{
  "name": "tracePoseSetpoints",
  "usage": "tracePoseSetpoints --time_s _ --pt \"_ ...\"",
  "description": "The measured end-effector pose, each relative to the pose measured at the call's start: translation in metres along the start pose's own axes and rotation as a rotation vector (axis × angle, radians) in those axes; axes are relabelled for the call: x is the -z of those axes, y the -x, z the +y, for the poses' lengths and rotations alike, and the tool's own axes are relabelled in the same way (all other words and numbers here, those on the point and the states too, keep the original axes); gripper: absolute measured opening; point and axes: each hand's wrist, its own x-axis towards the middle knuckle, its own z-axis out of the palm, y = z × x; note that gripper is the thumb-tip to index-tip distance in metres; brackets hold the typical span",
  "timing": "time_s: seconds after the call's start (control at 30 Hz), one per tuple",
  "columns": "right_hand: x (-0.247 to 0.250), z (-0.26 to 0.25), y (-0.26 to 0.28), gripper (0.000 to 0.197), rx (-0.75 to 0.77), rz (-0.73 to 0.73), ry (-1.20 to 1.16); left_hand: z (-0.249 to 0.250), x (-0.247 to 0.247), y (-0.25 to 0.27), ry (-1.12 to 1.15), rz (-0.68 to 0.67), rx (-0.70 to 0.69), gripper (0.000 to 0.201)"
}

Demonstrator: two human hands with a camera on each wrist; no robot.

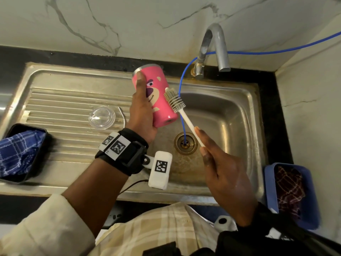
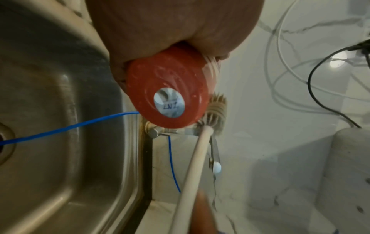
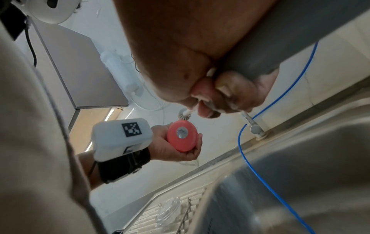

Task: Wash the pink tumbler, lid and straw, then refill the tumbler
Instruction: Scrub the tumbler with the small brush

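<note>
My left hand (image 1: 142,109) grips the pink bear-print tumbler (image 1: 158,100) over the sink, tilted with its base (image 2: 168,101) toward me and its mouth pointing away. My right hand (image 1: 215,159) pinches the white handle of a bottle brush (image 1: 174,99). The bristled head lies against the tumbler's outer side near the base. The clear lid (image 1: 102,117) sits on the drainboard left of the hand, and a thin bent straw (image 1: 123,115) lies beside it. In the right wrist view the tumbler base (image 3: 181,137), the brush head (image 3: 184,114) and the lid (image 3: 168,210) show.
The steel sink basin (image 1: 230,111) has a drain (image 1: 184,143) with a blue tube (image 1: 181,100) running into it. The tap (image 1: 219,47) stands at the back. A black tray with a blue cloth (image 1: 20,154) sits left, a blue tub with a dark cloth (image 1: 291,194) right.
</note>
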Motion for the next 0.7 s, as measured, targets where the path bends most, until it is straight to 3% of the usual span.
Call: tracePoseSetpoints --time_s 0.13,0.33,0.53,0.7 --pt "-0.001 -0.002 -0.007 0.055 0.01 0.035 -0.012 -0.001 -0.006 0.004 0.002 -0.03 0.0 0.062" --pt "0.002 0.002 0.007 0.051 0.016 -0.008 0.044 0.01 -0.001 -0.002 0.06 0.039 -0.007 0.065" --pt "0.002 0.001 -0.008 0.054 0.01 0.035 0.066 -0.01 -0.007 0.001 0.046 -0.037 -0.007 0.069" --pt "0.002 0.002 -0.001 0.053 0.013 0.02 0.061 -0.002 -0.002 -0.014 0.045 0.047 -0.037 0.114"
